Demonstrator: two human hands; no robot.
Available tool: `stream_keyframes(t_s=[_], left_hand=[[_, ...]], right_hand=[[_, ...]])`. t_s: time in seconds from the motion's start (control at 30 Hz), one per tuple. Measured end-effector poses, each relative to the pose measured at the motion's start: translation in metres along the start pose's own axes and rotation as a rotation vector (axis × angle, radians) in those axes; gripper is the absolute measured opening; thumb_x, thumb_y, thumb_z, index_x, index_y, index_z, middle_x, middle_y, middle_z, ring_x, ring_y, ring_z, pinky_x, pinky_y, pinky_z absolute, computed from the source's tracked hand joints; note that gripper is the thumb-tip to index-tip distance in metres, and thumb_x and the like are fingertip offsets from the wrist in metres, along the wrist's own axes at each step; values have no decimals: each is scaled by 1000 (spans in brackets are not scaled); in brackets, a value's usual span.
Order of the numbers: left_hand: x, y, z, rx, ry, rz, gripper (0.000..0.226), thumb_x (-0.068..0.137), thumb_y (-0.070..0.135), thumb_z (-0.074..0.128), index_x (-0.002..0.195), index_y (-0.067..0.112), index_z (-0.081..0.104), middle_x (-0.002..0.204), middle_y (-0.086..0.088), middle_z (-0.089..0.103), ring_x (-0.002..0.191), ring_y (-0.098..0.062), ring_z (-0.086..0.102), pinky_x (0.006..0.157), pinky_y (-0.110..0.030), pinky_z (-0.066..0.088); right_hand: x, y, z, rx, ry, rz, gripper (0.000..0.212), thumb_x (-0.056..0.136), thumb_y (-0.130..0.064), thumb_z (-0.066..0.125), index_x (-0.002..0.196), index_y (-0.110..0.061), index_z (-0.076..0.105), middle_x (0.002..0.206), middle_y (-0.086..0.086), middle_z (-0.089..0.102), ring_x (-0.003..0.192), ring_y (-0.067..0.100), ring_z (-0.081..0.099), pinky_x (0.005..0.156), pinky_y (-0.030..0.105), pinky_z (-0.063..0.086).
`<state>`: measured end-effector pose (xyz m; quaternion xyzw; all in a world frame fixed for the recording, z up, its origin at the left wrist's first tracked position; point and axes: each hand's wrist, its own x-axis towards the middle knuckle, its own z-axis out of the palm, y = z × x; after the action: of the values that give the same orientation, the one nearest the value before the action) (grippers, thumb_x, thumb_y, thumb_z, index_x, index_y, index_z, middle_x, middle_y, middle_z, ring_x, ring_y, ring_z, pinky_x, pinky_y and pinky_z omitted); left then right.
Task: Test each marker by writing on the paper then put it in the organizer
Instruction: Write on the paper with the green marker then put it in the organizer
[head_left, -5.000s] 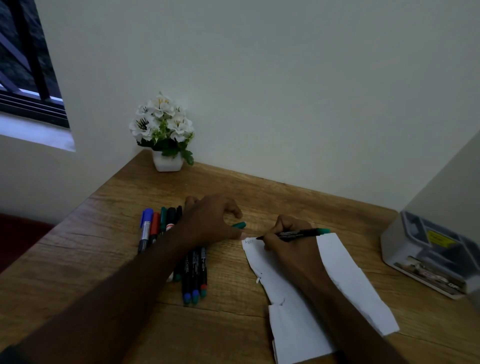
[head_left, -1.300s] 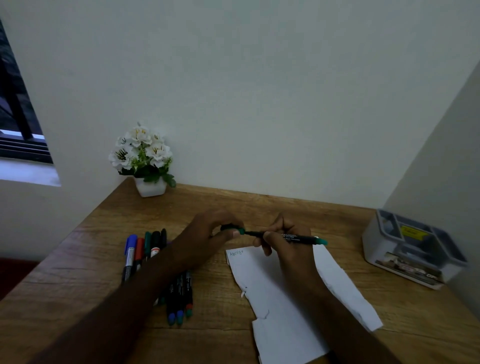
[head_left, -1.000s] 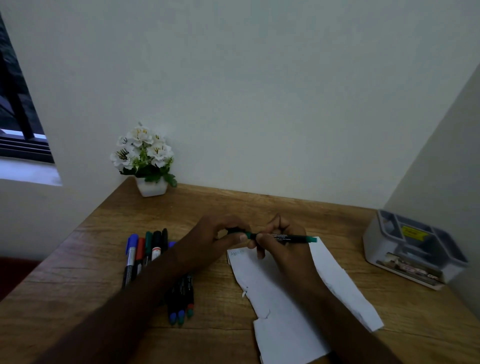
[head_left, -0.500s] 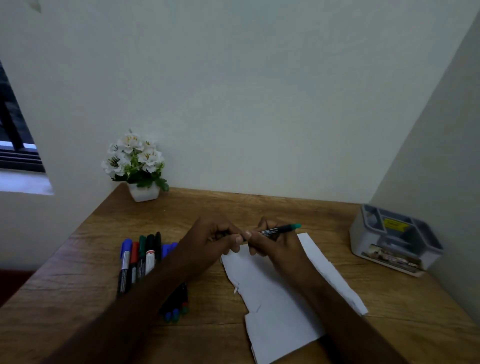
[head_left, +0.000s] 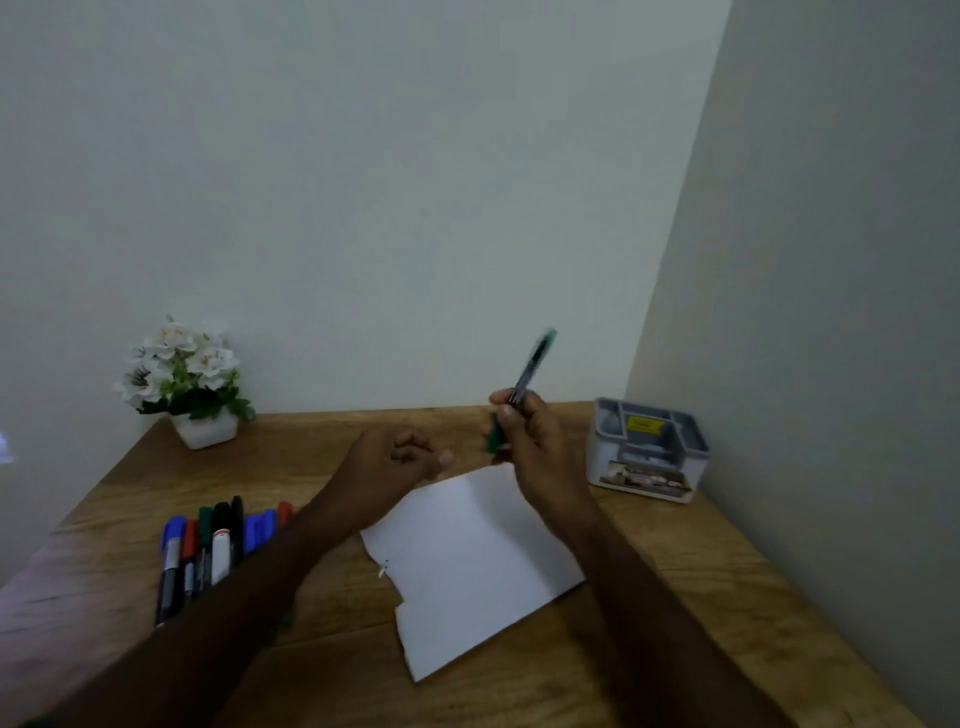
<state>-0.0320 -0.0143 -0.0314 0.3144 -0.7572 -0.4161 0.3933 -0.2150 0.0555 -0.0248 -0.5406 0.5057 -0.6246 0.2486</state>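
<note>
My right hand (head_left: 530, 441) holds a capped green marker (head_left: 530, 366) raised above the desk, its upper end tilted up and to the right and blurred. My left hand (head_left: 400, 460) rests loosely curled on the desk just left of it, holding nothing. A torn white sheet of paper (head_left: 467, 561) lies under and in front of both hands. The grey organizer (head_left: 647, 449) stands at the right against the wall, to the right of my right hand. Several markers (head_left: 208, 545) in blue, red, green and black lie in a row at the left, partly hidden by my left forearm.
A white pot of white flowers (head_left: 187, 384) stands in the far left corner of the wooden desk (head_left: 675, 571). Walls close the desk at the back and at the right.
The cap went back onto the green marker. My left hand let go of it, and my right hand lifted the marker up and toward the right.
</note>
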Motion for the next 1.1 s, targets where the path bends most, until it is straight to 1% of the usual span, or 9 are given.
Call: stream_keyframes(t_s=[0.07, 0.13, 0.23, 0.37, 0.43, 0.6, 0.73, 0.97, 1.1], left_hand=[[13, 10, 16, 112, -72, 60, 7, 79, 25, 78, 80, 19, 74, 76, 7, 73, 72, -2, 67, 63, -11, 48], [27, 19, 37, 169, -139, 98, 14, 75, 32, 80, 81, 21, 73, 74, 9, 72, 70, -2, 66, 62, -14, 48], [50, 34, 72, 246, -214, 157, 26, 72, 39, 81, 85, 19, 73, 76, 8, 72, 72, -3, 65, 62, -13, 48], [75, 52, 111, 308, -286, 213, 25, 73, 41, 80, 83, 20, 72, 77, 3, 71, 74, -12, 66, 66, -28, 52], [82, 57, 125, 328, -317, 239, 25, 74, 41, 79, 84, 19, 72, 77, 3, 72, 74, -11, 66, 66, -28, 53], [89, 59, 143, 364, -333, 254, 24, 75, 39, 79, 82, 18, 71, 73, 0, 70, 70, -13, 65, 56, -14, 45], [90, 57, 145, 380, -360, 245, 22, 76, 39, 78, 82, 20, 70, 73, 2, 69, 70, -12, 64, 58, -16, 46], [90, 58, 146, 415, -376, 275, 21, 77, 38, 77, 86, 23, 67, 79, 2, 69, 73, -11, 64, 58, -11, 45], [90, 59, 142, 403, -374, 295, 20, 76, 38, 78, 85, 22, 69, 77, 2, 70, 72, -11, 65, 58, -12, 46]], right_hand=[[1, -7, -37, -284, 79, -89, 15, 101, -15, 54, 116, -17, 53, 71, -4, 58, 63, 1, 53, 61, 15, 44], [2, -15, -76, -534, 168, -129, 18, 96, -18, 62, 111, -19, 52, 67, -4, 59, 58, 3, 53, 55, 17, 41], [5, -37, -133, -772, 298, -89, 11, 89, -23, 71, 96, -19, 64, 76, -3, 67, 66, 5, 61, 62, 22, 50], [6, -64, -186, -1024, 321, -44, 16, 84, -21, 77, 98, -13, 76, 97, 7, 75, 82, 16, 68, 76, 24, 56], [5, -71, -200, -1108, 309, -14, 18, 83, -18, 77, 99, -9, 77, 100, 10, 75, 88, 21, 70, 79, 28, 58], [7, -72, -218, -1194, 269, 96, 17, 80, -15, 78, 96, -8, 77, 97, 11, 75, 84, 21, 70, 76, 30, 60], [12, -61, -222, -1226, 205, 180, 16, 78, -12, 80, 94, -10, 78, 97, 10, 75, 87, 21, 70, 73, 25, 55], [16, -33, -214, -1217, 87, 281, 21, 73, -14, 85, 92, -16, 77, 106, 11, 73, 94, 23, 70, 81, 36, 61], [13, -36, -215, -1225, 103, 296, 29, 74, -17, 85, 101, -17, 75, 114, 9, 68, 97, 21, 68, 78, 27, 54]])
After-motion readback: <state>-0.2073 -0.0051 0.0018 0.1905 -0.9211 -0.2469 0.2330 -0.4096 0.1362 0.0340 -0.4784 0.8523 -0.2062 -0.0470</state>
